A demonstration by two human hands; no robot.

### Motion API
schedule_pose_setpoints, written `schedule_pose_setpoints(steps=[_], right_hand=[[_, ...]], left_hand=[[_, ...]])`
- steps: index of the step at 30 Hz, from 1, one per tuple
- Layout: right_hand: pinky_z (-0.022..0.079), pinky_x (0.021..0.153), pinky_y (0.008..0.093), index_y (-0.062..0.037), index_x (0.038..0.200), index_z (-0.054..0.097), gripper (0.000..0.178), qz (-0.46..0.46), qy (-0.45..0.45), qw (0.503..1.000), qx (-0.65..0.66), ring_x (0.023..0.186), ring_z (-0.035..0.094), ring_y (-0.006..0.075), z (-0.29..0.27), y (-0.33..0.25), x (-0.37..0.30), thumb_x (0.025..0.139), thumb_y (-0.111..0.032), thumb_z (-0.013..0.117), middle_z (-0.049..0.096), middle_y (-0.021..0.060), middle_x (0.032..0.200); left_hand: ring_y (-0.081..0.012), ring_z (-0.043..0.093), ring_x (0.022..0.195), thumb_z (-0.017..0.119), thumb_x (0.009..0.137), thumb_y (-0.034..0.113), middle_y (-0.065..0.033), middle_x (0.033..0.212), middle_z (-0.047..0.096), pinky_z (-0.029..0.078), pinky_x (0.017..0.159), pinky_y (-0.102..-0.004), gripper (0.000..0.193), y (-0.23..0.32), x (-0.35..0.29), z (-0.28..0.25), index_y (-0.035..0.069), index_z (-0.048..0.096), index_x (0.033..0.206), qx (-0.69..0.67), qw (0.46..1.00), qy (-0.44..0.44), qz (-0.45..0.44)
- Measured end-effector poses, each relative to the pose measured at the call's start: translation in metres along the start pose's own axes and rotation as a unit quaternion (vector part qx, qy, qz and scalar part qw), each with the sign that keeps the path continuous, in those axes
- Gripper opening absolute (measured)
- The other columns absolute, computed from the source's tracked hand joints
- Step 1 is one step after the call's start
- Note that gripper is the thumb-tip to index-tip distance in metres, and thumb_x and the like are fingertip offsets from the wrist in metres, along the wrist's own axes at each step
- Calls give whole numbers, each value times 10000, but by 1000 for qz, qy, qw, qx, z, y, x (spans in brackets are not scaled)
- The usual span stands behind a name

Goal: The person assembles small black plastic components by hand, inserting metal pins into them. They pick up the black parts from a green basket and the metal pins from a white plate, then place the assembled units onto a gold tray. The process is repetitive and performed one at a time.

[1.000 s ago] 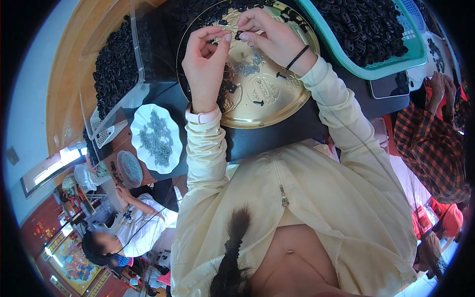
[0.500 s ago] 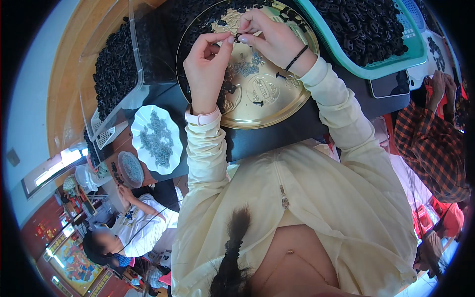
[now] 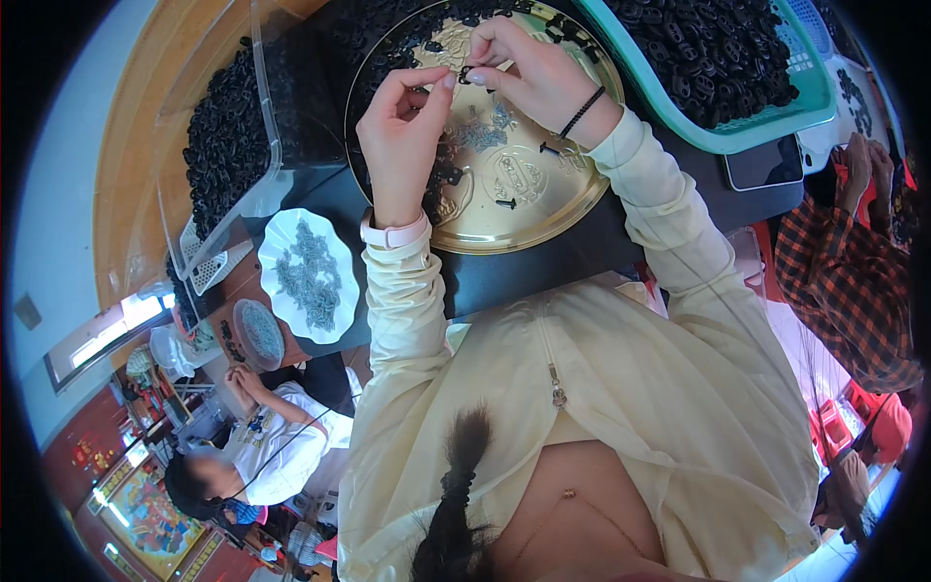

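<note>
The right hand [image 3: 535, 80] has its grip pinched narrow, thumb and forefinger closing on a small black piece [image 3: 466, 75] held above the far half of the gold tray [image 3: 512, 240]. The left hand [image 3: 400, 136] brings its own thumb and forefinger almost together just beside that piece; whether its grip holds something fine there, or touches the piece, I cannot tell. With so little of the piece between the fingertips, it could twist or pop out if the two pinches meet off line or squeeze unevenly. Dropped, it would probably land among the silver pins [image 3: 482, 134] or the loose black fasteners [image 3: 506, 203] on the tray, and be hard to pick out. The forearms pass over the tray's near rim, so a low wrist could nudge it toward the near edge of the dark surface [image 3: 543, 267]. At the surface's left edge, the white scalloped dish [image 3: 281, 228] of pins could tip if the left sleeve catches it. Toward the right edge stands the green basket [image 3: 713, 143], full of black oval pieces [image 3: 713, 63]
</note>
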State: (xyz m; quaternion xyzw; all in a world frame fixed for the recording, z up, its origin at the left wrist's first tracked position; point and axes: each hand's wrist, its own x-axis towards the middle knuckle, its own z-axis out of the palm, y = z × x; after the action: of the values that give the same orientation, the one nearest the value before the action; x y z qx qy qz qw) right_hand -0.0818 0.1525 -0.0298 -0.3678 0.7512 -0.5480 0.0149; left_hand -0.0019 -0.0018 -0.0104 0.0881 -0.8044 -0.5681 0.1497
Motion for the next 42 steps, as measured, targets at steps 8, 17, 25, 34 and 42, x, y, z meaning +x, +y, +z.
schedule_pose_setpoints(steps=[8, 17, 25, 34, 42], right_hand=[[498, 732, 292, -78, 993, 459, 213, -4, -21, 999, -29, 851, 627, 195, -1, 2, -1, 837, -82, 604, 592, 54, 872], [499, 725, 308, -79, 1033, 475, 220, -3, -48, 998, -36, 820, 634, 215, 0, 7, -2, 843, -75, 586, 615, 70, 866], [501, 716, 295, -108, 959, 616, 145, 96, 104, 989, 38, 764, 620, 175, -2, 19, 3, 822, -141, 579, 643, 47, 832], [499, 706, 270, -126, 1003, 645, 194, 129, 103, 982, 95, 734, 623, 133, -1, 20, 5, 823, -119, 571, 653, 22, 849], [505, 727, 253, -76, 1055, 638, 222, 116, 89, 969, 197, 810, 635, 123, 2, 11, 2, 845, -142, 609, 665, 43, 911]], left_hand=[[-43, 568, 670, 661, 833, 146, -9, 749, 628, 414, 554, -167, 166, -1, 1, -1, 33, 639, 954, 21, 999, -40, -25], [-61, 588, 626, 668, 783, 77, -73, 787, 675, 444, 548, -188, 158, -3, 1, 1, 6, 659, 924, 27, 997, -56, -37], [-133, 642, 784, 653, 816, 219, -91, 990, 660, 489, 613, -256, 288, -27, 48, -9, 71, 641, 1062, 212, 974, 38, 64], [-232, 618, 731, 638, 814, 268, -91, 891, 642, 488, 652, -327, 247, -33, 77, 2, 107, 666, 999, 358, 917, 104, 144], [-65, 585, 670, 584, 891, 182, -47, 864, 658, 438, 523, -168, 244, -7, 23, -1, 8, 614, 1060, -110, 992, -18, -62]])
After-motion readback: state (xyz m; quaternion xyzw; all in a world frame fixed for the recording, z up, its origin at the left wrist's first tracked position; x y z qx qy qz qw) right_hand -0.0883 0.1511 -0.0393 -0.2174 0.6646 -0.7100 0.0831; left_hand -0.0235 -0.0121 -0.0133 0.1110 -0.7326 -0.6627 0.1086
